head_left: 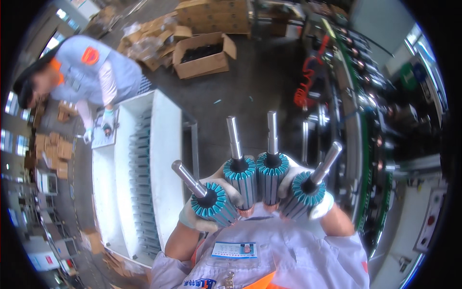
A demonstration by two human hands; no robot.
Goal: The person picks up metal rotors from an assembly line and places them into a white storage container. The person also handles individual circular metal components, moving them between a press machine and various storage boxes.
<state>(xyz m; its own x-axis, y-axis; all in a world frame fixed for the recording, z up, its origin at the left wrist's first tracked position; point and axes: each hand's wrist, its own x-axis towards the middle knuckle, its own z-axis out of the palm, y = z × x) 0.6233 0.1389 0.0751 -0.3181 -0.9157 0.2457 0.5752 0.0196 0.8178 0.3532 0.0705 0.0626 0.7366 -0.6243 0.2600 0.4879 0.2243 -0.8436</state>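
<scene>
Both gloved hands are raised in front of my chest, each closed around a pair of motor armatures with steel shafts, teal slot insulation and copper-coloured lower ends. My left hand [234, 193] grips an outer armature [214, 206], its shaft tilted up to the left, and a more upright inner armature [241, 182]. In my right hand [288, 184] are an inner armature [271, 179], nearly upright, and an outer armature [304, 193], leaning up to the right. The two inner armatures stand close together, side by side. Part of each palm is hidden behind the armatures.
A white trough-like rack [166, 168] at left holds a row of teal-edged parts [142, 178]. Beyond it a gloved co-worker [98, 72] handles a small part. An open cardboard box [204, 65] sits on the floor ahead. To the right runs a green-edged conveyor line [360, 144].
</scene>
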